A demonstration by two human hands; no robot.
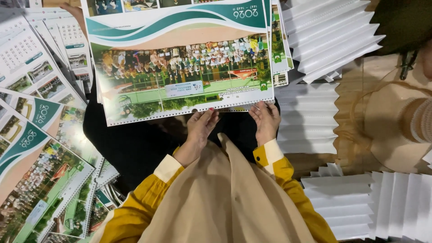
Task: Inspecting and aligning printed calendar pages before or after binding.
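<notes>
A large printed calendar sheet (180, 63) with a group photo and green wave bands lies on a stack in front of me, its punched edge nearest me. My left hand (200, 128) touches that punched edge from below, near its middle, with fingers curled against it. My right hand (265, 119) grips the same edge near the right corner, fingertips on the paper. Both arms wear yellow sleeves with cream cuffs, and a beige cloth (225, 198) hangs between them.
More calendar sheets (40, 171) fan out on the left and lower left. White wire binding strips (333, 36) lie stacked at the upper right, at the right middle (308, 119) and at the lower right (369, 204). A brown floor (355, 90) shows at the right.
</notes>
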